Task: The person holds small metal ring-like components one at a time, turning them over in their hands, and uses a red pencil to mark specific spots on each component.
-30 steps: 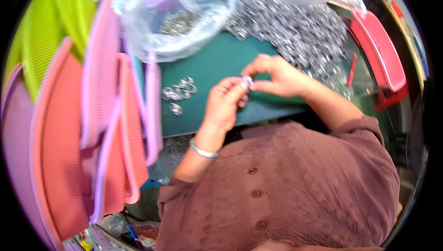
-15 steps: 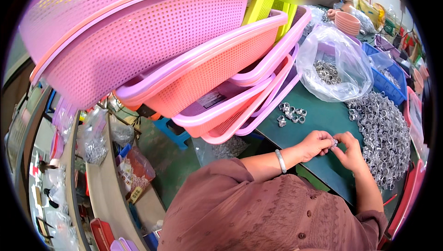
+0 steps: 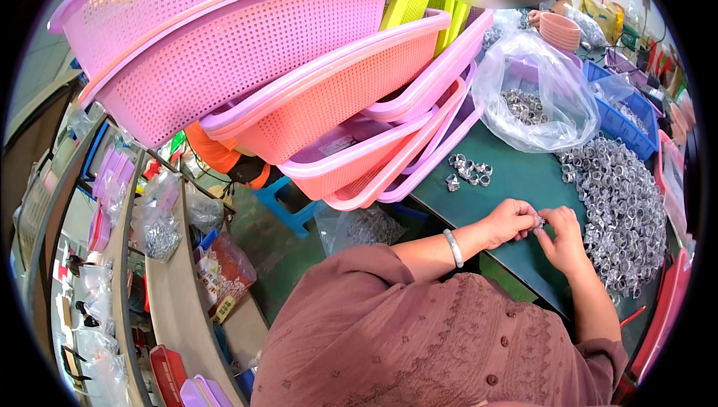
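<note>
My left hand (image 3: 513, 224), with a pale bangle (image 3: 453, 248) on its wrist, is closed in a pinch over the dark green tabletop (image 3: 516, 176). Facing it, my right hand (image 3: 562, 239) pinches from the other side. Between their fingertips is a small silver-coloured ring (image 3: 540, 223), mostly covered by the fingers. Just right of my right hand spreads a large pile of similar metal rings (image 3: 622, 220). A small cluster of rings (image 3: 473, 170) lies apart, beyond my left hand. Further back, an open clear plastic bag (image 3: 576, 119) holds more rings.
Stacked pink and purple perforated baskets (image 3: 247, 48) lean over the table's left side. A blue basket (image 3: 632, 134) stands behind the pile. Another person's hand (image 3: 535, 18) shows at the far end. A blue stool (image 3: 288, 205) and shelves (image 3: 179, 317) are at the left.
The whole view has shifted slightly, so the baskets and table sit a little differently. Both hands stay together, pinching the small ring.
</note>
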`<control>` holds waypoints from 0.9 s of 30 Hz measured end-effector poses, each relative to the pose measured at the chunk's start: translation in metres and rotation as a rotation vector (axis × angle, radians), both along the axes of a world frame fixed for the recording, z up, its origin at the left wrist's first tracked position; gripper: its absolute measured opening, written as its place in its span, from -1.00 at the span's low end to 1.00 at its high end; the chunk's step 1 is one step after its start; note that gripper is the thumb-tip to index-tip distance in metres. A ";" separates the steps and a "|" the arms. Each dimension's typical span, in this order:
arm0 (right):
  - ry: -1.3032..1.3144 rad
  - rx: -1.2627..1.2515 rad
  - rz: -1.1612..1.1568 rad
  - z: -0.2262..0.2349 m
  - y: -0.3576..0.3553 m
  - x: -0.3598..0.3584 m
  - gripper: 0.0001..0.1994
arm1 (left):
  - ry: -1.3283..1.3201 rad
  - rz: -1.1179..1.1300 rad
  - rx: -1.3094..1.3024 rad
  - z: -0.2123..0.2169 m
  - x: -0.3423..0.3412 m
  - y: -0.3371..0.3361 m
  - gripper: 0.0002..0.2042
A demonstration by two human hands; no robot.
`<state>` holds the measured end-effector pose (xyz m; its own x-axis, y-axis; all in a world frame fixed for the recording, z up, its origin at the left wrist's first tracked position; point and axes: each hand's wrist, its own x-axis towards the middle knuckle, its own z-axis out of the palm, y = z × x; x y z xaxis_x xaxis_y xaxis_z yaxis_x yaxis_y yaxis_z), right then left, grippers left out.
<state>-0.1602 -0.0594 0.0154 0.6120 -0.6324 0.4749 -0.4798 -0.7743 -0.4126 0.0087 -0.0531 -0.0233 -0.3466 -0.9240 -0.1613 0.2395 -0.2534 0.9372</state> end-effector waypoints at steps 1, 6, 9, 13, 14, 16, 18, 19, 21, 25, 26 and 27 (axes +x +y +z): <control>0.007 -0.006 -0.015 0.000 0.000 -0.002 -0.73 | -0.002 0.004 -0.001 0.000 0.000 0.000 -0.90; 0.009 -0.018 0.010 0.003 0.000 0.000 -0.76 | -0.045 0.008 0.007 0.004 0.002 0.002 -0.89; 0.024 -0.026 0.018 0.000 -0.002 -0.001 -0.78 | -0.024 -0.008 0.024 0.004 0.005 0.003 -0.90; 0.026 -0.030 0.009 -0.003 -0.003 -0.005 -0.78 | 0.005 -0.023 0.047 0.000 0.004 -0.001 -0.92; 0.028 -0.027 0.009 -0.003 -0.003 -0.006 -0.78 | 0.002 -0.018 0.052 0.001 0.003 -0.001 -0.92; 0.028 -0.025 0.009 -0.004 -0.003 -0.006 -0.77 | -0.007 -0.017 0.058 0.002 0.003 -0.001 -0.92; 0.032 -0.027 0.010 -0.004 -0.003 -0.006 -0.77 | -0.007 -0.019 0.058 0.001 0.003 -0.001 -0.92; 0.036 -0.029 0.010 -0.003 -0.003 -0.006 -0.77 | -0.003 -0.022 0.055 0.000 0.003 -0.001 -0.92; 0.037 -0.030 0.011 -0.003 -0.002 -0.006 -0.76 | 0.001 -0.023 0.054 0.000 0.003 -0.001 -0.92; 0.030 -0.034 0.013 -0.005 -0.003 -0.006 -0.76 | 0.000 -0.016 0.059 0.001 0.003 0.000 -0.92; 0.030 -0.037 0.013 -0.005 -0.003 -0.006 -0.76 | 0.001 -0.015 0.059 0.000 0.003 0.000 -0.92; 0.036 -0.030 0.012 -0.004 -0.003 -0.006 -0.76 | 0.006 -0.018 0.059 0.000 0.003 -0.001 -0.92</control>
